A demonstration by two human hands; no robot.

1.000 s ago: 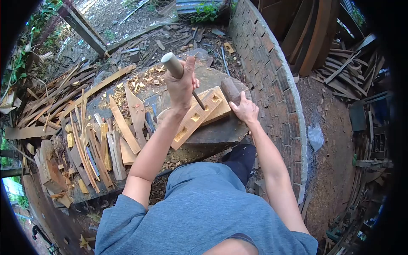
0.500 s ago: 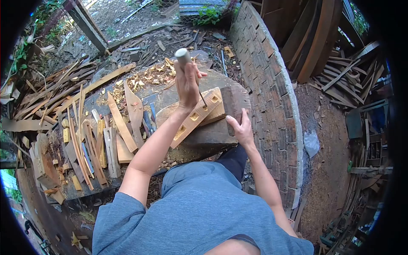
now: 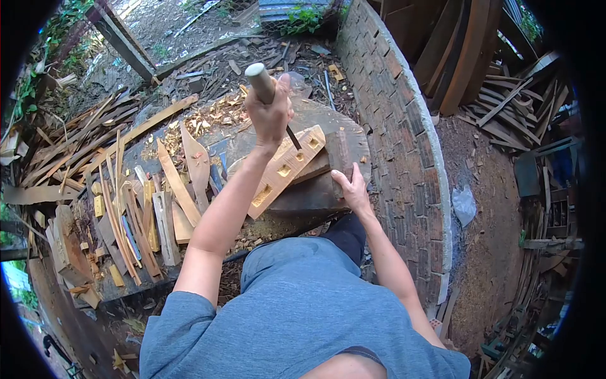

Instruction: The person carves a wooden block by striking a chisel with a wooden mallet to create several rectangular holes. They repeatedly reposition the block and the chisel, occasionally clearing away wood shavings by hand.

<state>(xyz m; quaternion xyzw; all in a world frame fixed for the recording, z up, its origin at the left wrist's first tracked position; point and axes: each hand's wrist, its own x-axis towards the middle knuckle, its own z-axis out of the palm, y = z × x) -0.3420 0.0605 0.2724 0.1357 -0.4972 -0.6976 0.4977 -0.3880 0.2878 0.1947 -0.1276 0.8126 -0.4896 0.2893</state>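
Observation:
My left hand (image 3: 271,114) is wrapped around the handle of a chisel (image 3: 257,73), whose round pale end sticks up. The chisel's dark blade slants down to a pocket in a light wooden piece (image 3: 291,165) with several cut recesses. Wood crumbs lie in the recesses. My right hand (image 3: 352,188) grips the near end of a dark wooden block (image 3: 338,153), just right of the light piece. The thumb lies on the block's top and the other fingers are partly hidden. Beneath both is a broad round wooden stump (image 3: 303,201).
Wood shavings (image 3: 205,120) are heaped at the stump's far left. Several tools and wood strips (image 3: 170,215) lie on the bench to the left. A curved brick wall (image 3: 404,151) runs close along the right. Planks lean at the far right.
My left fingers, straighter and looser before, have closed around the chisel handle. The handle's top has tipped left and towards me. My right hand stays on the dark block.

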